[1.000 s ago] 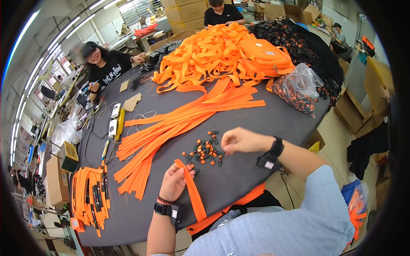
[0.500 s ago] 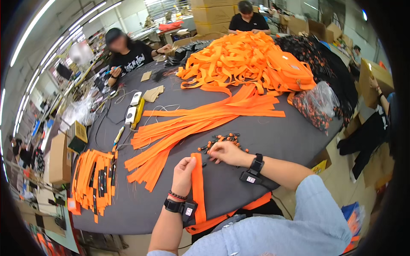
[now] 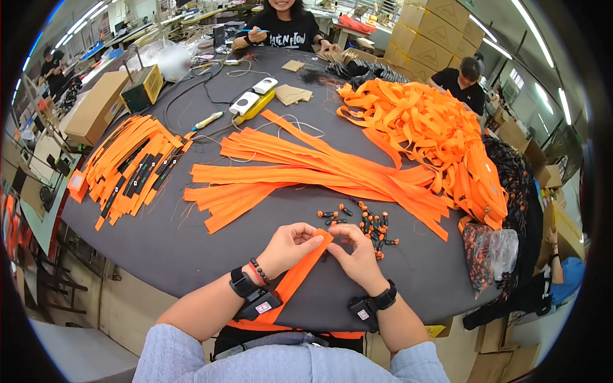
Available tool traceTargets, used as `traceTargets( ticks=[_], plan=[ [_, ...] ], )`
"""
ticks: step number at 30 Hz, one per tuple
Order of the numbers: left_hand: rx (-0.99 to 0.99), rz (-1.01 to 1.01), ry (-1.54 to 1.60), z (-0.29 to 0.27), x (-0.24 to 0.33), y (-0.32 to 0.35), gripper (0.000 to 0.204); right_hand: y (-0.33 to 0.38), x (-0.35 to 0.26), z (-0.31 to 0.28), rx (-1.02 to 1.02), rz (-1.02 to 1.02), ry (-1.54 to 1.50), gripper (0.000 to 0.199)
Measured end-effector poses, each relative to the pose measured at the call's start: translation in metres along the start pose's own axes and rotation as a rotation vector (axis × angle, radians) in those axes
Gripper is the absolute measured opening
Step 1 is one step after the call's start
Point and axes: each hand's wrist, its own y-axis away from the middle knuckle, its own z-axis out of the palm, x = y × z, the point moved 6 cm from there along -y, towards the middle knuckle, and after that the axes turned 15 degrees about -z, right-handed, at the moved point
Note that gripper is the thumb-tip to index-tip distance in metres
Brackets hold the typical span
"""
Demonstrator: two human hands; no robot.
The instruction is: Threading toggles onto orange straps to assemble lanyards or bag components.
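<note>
Strap (image 3: 295, 279): orange webbing strip on the dark table (image 3: 191, 255), long axis running from the near table edge up to the right, tip pointing away.
Left hand (image 3: 288, 247): pinching the strap's far tip.
Right hand (image 3: 357, 255): fingers closed on the same tip, touching the left.
Clips (image 3: 364, 223): small orange-black pieces scattered just beyond.
Strap pile (image 3: 306, 175): loose orange lengths farther off.

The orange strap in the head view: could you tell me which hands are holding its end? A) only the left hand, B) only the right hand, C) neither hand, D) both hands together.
D: the left hand and the right hand meet at the end of the orange strap, fingers of both pinching it just in front of the small orange and black clips on the dark table.
</note>
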Motion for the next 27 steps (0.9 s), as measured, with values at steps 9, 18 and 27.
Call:
traceTargets(
  ticks=[9, 18, 27],
  plan=[
    [0.031, 0.038, -0.119, 0.017, 0.002, 0.007, 0.017, 0.013, 0.012, 0.001, 0.148, 0.167, -0.304, 0.015],
    [0.034, -0.015, -0.243, 0.002, -0.006, 0.002, 0.019, 0.007, -0.017, 0.000, -0.015, -0.241, 0.025, 0.008],
    [-0.062, -0.094, -0.010, 0.014, 0.007, 0.009, 0.019, 0.011, 0.016, -0.010, 0.250, -0.012, -0.133, 0.011]
  ],
)
